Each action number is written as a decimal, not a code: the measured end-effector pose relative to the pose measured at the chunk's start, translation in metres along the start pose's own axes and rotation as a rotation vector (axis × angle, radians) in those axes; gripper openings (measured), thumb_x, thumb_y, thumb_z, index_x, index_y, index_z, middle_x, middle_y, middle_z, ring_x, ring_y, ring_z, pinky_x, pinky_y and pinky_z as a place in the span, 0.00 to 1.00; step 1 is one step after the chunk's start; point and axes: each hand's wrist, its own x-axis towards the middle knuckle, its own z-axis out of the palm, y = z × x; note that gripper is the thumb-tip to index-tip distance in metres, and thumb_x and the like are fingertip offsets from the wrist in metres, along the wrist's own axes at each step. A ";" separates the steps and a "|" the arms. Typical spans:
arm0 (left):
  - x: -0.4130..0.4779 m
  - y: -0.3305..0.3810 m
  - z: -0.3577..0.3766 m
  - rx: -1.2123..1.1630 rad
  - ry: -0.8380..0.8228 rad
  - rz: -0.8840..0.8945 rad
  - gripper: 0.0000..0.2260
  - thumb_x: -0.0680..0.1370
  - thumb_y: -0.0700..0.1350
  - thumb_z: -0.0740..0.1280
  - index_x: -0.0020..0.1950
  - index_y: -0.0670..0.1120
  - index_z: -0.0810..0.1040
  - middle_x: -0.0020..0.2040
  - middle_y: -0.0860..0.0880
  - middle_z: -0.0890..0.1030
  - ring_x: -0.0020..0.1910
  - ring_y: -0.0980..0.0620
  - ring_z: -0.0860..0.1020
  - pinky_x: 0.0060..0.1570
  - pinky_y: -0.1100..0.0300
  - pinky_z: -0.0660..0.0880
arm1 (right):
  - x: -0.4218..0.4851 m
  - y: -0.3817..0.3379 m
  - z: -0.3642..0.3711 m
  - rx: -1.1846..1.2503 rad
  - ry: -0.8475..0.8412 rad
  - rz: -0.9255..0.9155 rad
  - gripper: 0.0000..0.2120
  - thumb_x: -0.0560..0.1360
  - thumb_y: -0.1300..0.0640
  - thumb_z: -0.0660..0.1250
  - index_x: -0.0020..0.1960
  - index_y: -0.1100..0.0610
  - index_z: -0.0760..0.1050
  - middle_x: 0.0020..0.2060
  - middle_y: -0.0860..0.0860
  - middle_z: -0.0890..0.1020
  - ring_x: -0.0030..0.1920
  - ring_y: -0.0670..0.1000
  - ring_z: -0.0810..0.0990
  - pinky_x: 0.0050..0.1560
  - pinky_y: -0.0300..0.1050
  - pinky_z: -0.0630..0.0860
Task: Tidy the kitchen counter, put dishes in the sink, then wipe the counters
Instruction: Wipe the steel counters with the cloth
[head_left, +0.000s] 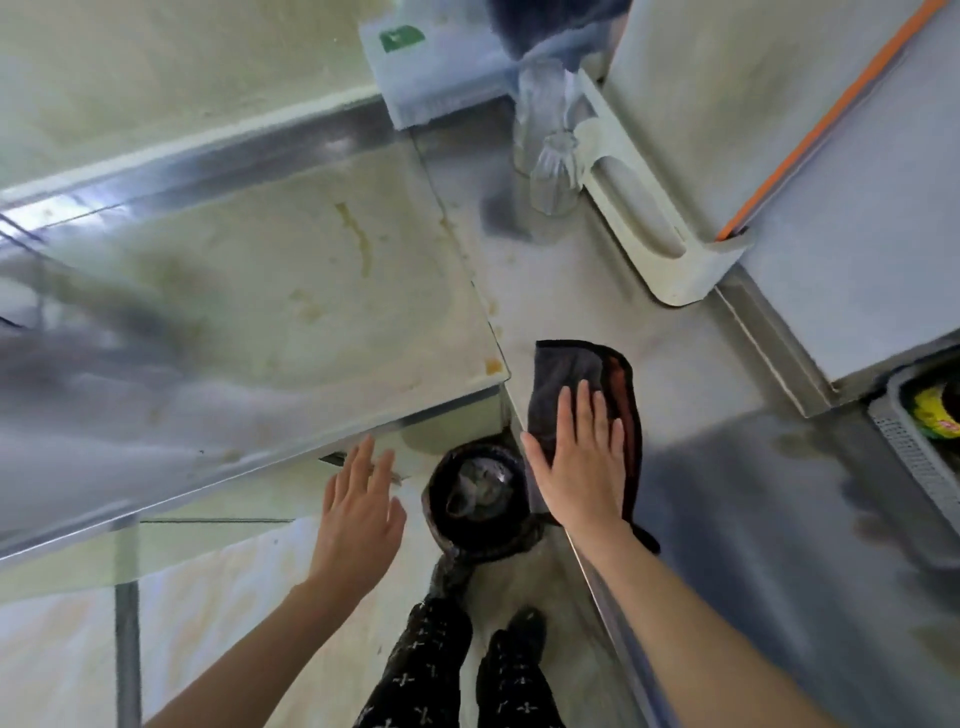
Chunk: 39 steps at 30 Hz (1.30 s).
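Observation:
My right hand (579, 462) lies flat with straight fingers on a dark grey and brown cloth (571, 369), pressing it onto the steel counter (701, 441) near its front left corner. My left hand (358, 504) hovers open, fingers spread, just below the front edge of a stained glass-topped table (285, 291). Brownish streaks and spots mark that table's top.
A black bin (478, 499) with rubbish stands on the floor between my hands. Clear glasses (553, 171) stand at the back beside a white tray (649, 218). A grey basket (914, 447) with a yellow item sits at the right. My legs are below.

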 end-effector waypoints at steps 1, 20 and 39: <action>0.003 -0.009 -0.004 -0.015 0.007 -0.033 0.24 0.78 0.42 0.59 0.74 0.42 0.58 0.76 0.42 0.53 0.75 0.44 0.51 0.72 0.49 0.51 | 0.007 0.001 0.000 -0.020 0.006 0.000 0.36 0.76 0.35 0.47 0.75 0.58 0.56 0.74 0.58 0.60 0.73 0.58 0.59 0.70 0.58 0.58; 0.077 -0.097 -0.020 0.057 -0.059 0.284 0.25 0.73 0.45 0.54 0.70 0.47 0.66 0.70 0.49 0.69 0.68 0.49 0.64 0.64 0.45 0.68 | 0.102 -0.077 -0.026 0.984 0.330 0.535 0.21 0.82 0.50 0.52 0.62 0.64 0.74 0.60 0.59 0.77 0.61 0.53 0.74 0.64 0.47 0.68; 0.152 -0.078 -0.010 0.149 0.001 0.421 0.22 0.82 0.52 0.44 0.75 0.49 0.59 0.75 0.49 0.58 0.74 0.48 0.57 0.68 0.46 0.58 | 0.118 -0.099 0.003 0.365 0.014 -0.059 0.25 0.79 0.46 0.47 0.71 0.54 0.66 0.72 0.47 0.59 0.74 0.50 0.54 0.72 0.49 0.46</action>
